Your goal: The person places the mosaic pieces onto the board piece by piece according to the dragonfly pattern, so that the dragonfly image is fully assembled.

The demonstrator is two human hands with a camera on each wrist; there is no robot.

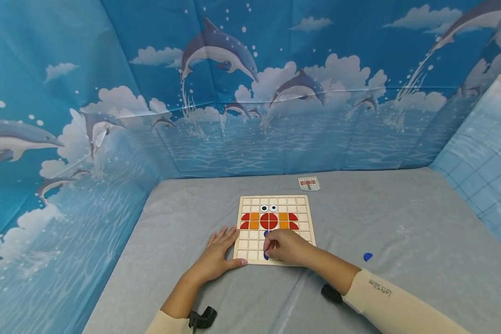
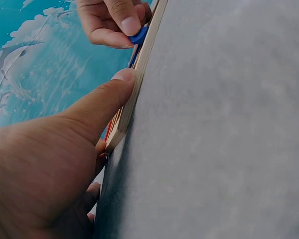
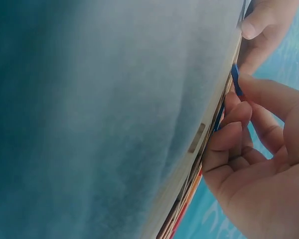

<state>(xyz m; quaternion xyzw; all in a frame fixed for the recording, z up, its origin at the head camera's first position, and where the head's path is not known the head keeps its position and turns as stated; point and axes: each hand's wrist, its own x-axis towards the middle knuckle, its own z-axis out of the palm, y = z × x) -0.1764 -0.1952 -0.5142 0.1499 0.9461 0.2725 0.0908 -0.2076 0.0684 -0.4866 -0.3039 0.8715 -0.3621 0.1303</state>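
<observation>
A square wooden grid board (image 1: pixel 243 241) lies on the grey cloth. My left hand (image 1: pixel 217 255) rests at its left side with fingers spread, its thumb on the near edge, as the left wrist view also shows. With thumb and fingertips, my right hand (image 1: pixel 290 247) pinches a small blue tile (image 2: pixel 138 36) at the near edge of the board. Another blue tile (image 1: pixel 266 233) sits farther up, partly hidden by that hand. Red quarter-round tiles (image 1: pixel 269 221), orange square tiles (image 1: pixel 254 221) and two eye tiles (image 1: pixel 269 208) fill cells in the upper half.
A loose blue half-round tile (image 1: pixel 368 256) lies on the cloth to the right. Behind the board is a small picture card (image 1: pixel 309 183) with a similar grid pattern. A dolphin-print curtain (image 1: pixel 250 134) closes off the back and both sides.
</observation>
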